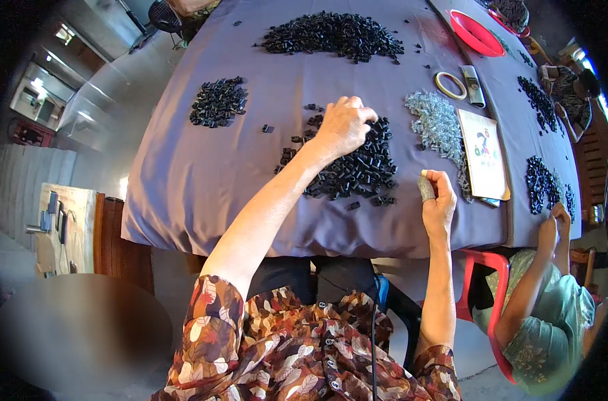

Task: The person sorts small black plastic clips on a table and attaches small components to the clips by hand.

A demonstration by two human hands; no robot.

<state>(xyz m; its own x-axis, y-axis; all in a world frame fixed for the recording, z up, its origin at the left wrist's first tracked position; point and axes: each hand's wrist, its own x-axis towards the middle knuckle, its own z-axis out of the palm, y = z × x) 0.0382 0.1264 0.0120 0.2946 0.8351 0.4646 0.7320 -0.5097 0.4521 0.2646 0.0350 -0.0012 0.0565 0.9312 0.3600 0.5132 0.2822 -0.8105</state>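
Observation:
My left hand (347,125) reaches over the middle pile of small black plastic pieces (357,170), its fingers curled down at the pile's upper edge. What they grip, if anything, is hidden beneath them. My right hand (437,204) is held above the cloth to the right of that pile, thumb and finger pinched together. A grey wrap (425,189) covers one finger. At the fingertips a small pale bit shows, too small to name. Beyond this hand lies a heap of small clear pieces (434,120), next to a booklet (484,154) with a printed picture.
A large black pile (334,37) lies at the far side of the purple-grey cloth (164,167), a smaller one (218,102) at left. A tape roll (450,85) and red basin (476,33) are at right. Another person's hands (556,224) work beside more black pieces (541,184).

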